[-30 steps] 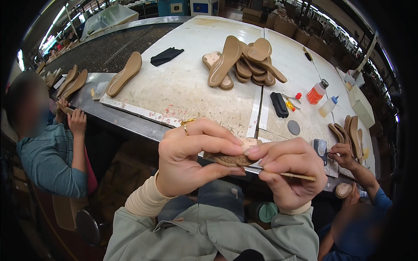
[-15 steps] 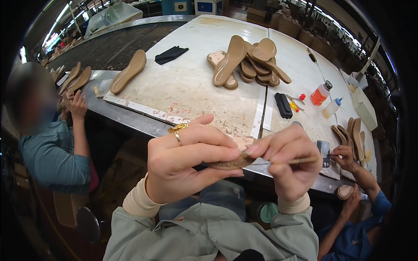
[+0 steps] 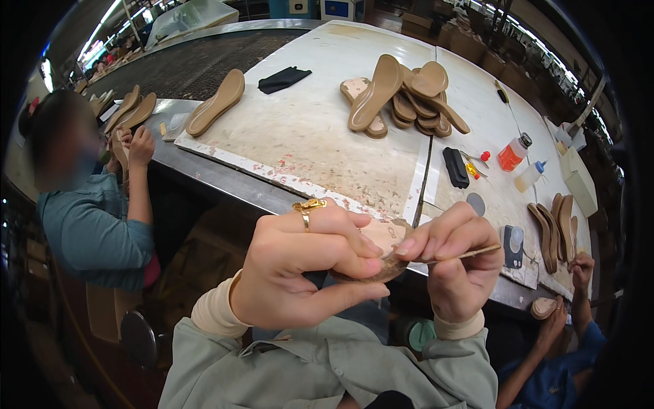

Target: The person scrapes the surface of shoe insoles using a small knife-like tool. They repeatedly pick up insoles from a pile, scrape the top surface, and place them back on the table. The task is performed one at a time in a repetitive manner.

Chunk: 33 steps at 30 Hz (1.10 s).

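Observation:
Just past the table's front edge, my left hand is closed around a shoe sole, thumb below and fingers on top. The sole has a pale pinkish face and a brown, rough-looking edge; part of it is hidden by my fingers. My right hand pinches a thin tan stick, whose far end is covered by the fingers. Its thumb and fingertips touch the sole's right side.
Brown soles lie piled on the white table, with a single sole farther left. A black cloth, black case, red-orange bottle and blue-capped bottle lie about. Co-workers sit on both sides.
The sole is tilted so more of its pale face shows. The whole view has shifted slightly. At the right, a co-worker's hand has moved from the small container toward the standing soles.

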Available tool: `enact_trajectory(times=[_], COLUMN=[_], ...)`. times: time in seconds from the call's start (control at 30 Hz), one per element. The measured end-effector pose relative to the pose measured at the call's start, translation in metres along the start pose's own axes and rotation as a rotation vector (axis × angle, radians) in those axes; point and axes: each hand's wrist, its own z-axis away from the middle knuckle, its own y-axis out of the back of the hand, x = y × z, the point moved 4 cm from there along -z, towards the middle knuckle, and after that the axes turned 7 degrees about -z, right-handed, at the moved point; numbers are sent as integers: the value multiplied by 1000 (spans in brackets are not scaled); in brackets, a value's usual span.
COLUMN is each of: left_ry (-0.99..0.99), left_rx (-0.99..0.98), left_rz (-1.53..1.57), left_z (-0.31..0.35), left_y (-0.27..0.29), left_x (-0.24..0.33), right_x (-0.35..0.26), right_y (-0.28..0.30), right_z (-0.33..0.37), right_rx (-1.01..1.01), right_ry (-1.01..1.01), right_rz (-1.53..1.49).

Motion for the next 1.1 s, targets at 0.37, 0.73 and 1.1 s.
enact_trajectory(times=[0.37,0.73,1.1], left_ry=[-37,-62,-99], left_rx=[31,51,258], left_rz=[24,-51,189], left_z=[2,2,24], left_y=[3,6,28], left_x=[-1,-3,-27], right_x=[2,50,122], right_y=[41,99,72], right_z=[7,54,59], right_rx=[352,441,-6], right_ry=[83,-339,-341], right_rz=[102,368,879])
